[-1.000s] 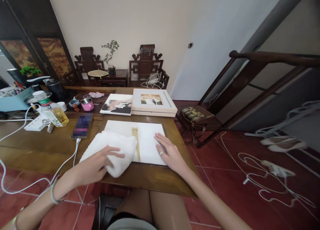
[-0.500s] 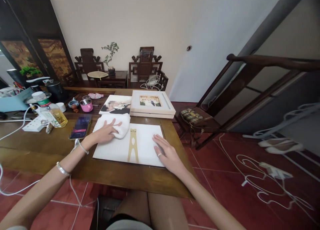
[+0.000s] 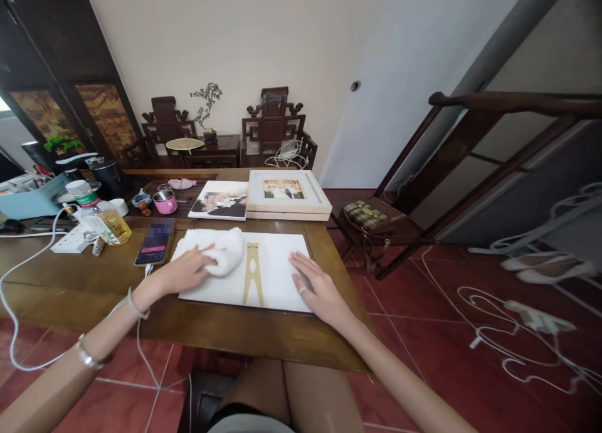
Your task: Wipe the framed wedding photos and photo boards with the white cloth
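Observation:
A white rectangular panel [image 3: 282,282] lies flat near the front edge of the wooden table. On its middle is a long, forked gold shape [image 3: 254,276]. My left hand [image 3: 188,269] grips a bunched white cloth [image 3: 226,240] on the panel's left part, its fingers curled into the fabric. My right hand [image 3: 320,289] lies on the panel's right edge with fingers stretched out, a ring on one of them. It holds nothing.
Behind the panel lie a photo print [image 3: 219,201] and stacked pale frames [image 3: 289,212]. To the left are a phone [image 3: 155,242], a power strip [image 3: 70,237], a bottle [image 3: 101,217] and a pink cup [image 3: 164,202]. A chair with a plaid bag [image 3: 364,215] stands right.
My left hand has slid the cloth toward me and to the left over the panel, its fingers now more curled. My right hand stays on the panel's right edge. The view has shifted slightly.

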### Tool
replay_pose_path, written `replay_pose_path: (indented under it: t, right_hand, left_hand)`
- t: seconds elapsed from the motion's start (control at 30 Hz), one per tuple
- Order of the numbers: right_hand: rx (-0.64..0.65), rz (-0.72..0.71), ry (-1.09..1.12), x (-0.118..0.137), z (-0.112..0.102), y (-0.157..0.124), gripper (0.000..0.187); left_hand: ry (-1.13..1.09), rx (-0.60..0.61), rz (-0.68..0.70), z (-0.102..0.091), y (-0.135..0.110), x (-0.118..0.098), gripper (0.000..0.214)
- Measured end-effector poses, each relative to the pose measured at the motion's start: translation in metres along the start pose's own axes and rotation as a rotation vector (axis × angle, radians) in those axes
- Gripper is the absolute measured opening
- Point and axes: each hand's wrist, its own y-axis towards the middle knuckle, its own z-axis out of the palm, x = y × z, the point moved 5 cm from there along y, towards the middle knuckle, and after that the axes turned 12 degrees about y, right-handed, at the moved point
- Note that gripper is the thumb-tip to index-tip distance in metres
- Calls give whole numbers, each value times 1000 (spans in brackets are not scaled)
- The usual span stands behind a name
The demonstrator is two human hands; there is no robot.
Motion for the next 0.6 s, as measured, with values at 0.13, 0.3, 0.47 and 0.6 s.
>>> replay_pose_path:
  t: [0.13,0.3,0.47,0.6]
  right_hand:
    - [9,4,0,0,0,0,41]
    - [4,2,-21,0,1,0,41]
    - [26,-11,-44,-1,2,0,42]
    - [20,-11,-37,-1,1,0,42]
  left_hand:
    - [-2,-70,-22,-9,50,20,38]
    - [-23,-70,130,-19,93,-18,33]
    - [-12,-46,195,-24,102,-43,33]
    - [27,-31,91,-23,84,-11,34]
